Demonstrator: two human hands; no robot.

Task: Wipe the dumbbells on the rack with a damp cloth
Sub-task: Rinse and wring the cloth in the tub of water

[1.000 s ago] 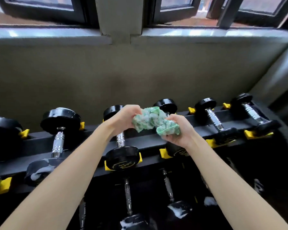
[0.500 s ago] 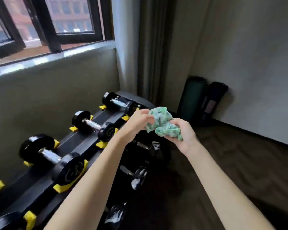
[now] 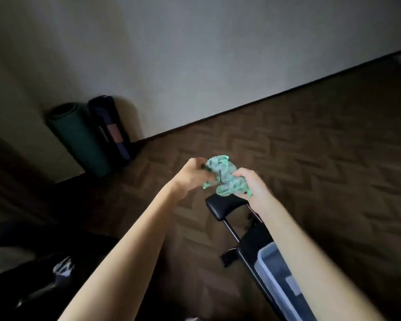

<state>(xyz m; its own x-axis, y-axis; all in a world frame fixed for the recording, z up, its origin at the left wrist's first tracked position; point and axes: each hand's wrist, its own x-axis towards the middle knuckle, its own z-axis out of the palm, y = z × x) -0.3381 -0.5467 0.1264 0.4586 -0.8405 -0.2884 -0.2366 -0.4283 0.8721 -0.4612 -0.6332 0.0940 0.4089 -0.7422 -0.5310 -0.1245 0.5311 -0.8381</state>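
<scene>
A crumpled green cloth point(image 3: 222, 176) is held in front of me between both hands, above the wooden floor. My left hand point(image 3: 190, 174) pinches its left end. My right hand point(image 3: 250, 184) grips the bunched right part with curled fingers. Of the dumbbells, only one dark dumbbell point(image 3: 56, 279) shows dimly at the lower left; the upper tier of the rack is out of view.
A black padded bench point(image 3: 227, 206) stands below my right hand, with a clear plastic tub point(image 3: 280, 281) on it, partly behind my right forearm. Two rolled mats point(image 3: 88, 137) lean in the corner at left. Herringbone wooden floor point(image 3: 310, 158) spreads to the right.
My view has swung right, away from the window and the dumbbell rack, onto the floor, the mats and the bench. Both hands still hold the green cloth.
</scene>
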